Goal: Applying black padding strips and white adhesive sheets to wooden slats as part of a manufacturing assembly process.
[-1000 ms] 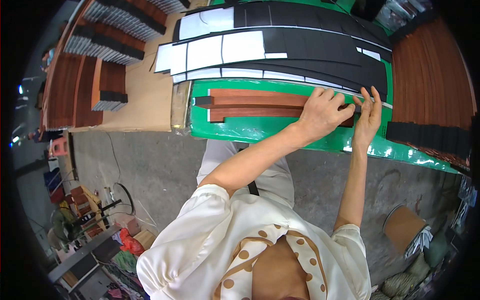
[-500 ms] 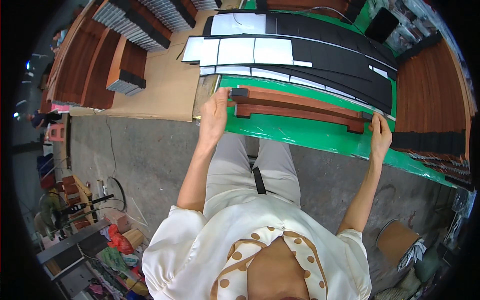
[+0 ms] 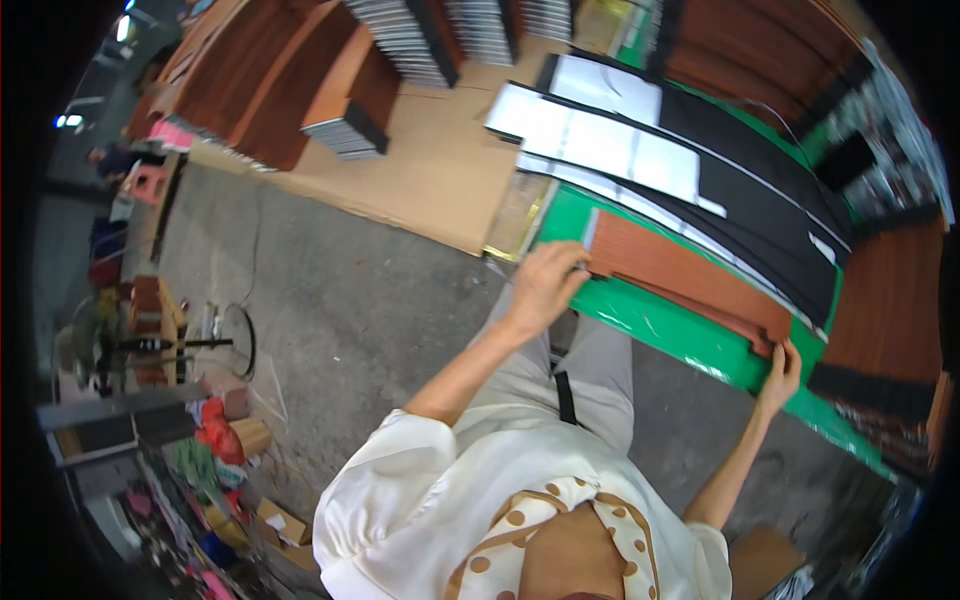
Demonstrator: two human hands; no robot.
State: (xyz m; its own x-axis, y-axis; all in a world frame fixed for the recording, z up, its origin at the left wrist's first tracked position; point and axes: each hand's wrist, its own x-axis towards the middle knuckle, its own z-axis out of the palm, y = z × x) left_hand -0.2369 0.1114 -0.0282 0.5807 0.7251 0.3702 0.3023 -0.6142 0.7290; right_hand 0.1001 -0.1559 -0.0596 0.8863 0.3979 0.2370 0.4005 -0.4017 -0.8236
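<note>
A reddish-brown wood-grain board (image 3: 690,270) lies face up and slanting over the green table cover (image 3: 655,335). At its left end my left hand (image 3: 545,290) is closed on the corner, fingers bent over the edge. My right hand (image 3: 780,378) pinches the near right corner, thumb and fingers together. Below the board's near edge shows a notched brown edge; whether that is a second board I cannot tell. Just beyond lie black strips (image 3: 765,165) with white backing sheets (image 3: 625,150), partly overlapping.
Stacks of brown boards (image 3: 350,95) with grey ends stand on the cardboard sheet (image 3: 430,185) at far left. More brown boards (image 3: 890,310) are piled at the right. A fan (image 3: 100,345) and a cluttered shelf with a red bag (image 3: 218,432) are at lower left.
The board has turned from edge-on to showing its broad face. Both hands still hold its ends. The whole view has rotated, shifting the table toward the right.
</note>
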